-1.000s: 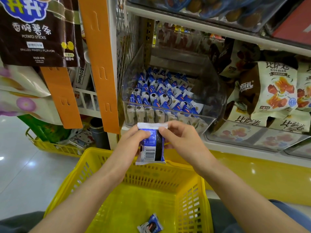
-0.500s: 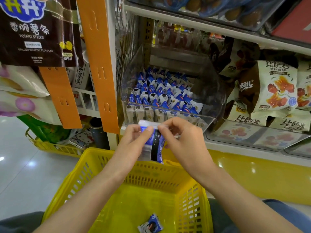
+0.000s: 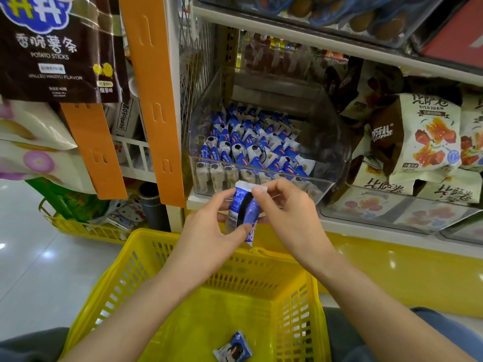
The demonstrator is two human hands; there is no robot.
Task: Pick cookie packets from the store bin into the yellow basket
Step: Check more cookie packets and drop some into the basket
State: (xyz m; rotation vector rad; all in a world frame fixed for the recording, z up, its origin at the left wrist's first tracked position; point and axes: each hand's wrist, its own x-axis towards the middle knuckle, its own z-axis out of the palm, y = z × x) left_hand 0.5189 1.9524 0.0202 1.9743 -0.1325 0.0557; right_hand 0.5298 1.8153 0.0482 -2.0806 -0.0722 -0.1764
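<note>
While we hold packet [image 3: 242,210] over basket [image 3: 261,279], left hand [image 3: 209,237] grips its side, right hand [image 3: 286,212] pinches top seal; second packet [image 3: 232,348] lies inside basket; stocked bin [image 3: 333,152] behind.

Both hands hold one blue-and-white foil cookie packet [image 3: 244,214] upright above the far rim of the yellow slotted plastic basket [image 3: 183,288]: the left hand [image 3: 209,236] grips its lower part, the right hand [image 3: 290,218] pinches its top seal. Another small blue-and-white packet [image 3: 233,348] lies on the basket floor. Behind the hands, the clear plastic shelf bin [image 3: 337,142] holds rows of like packets.
</note>
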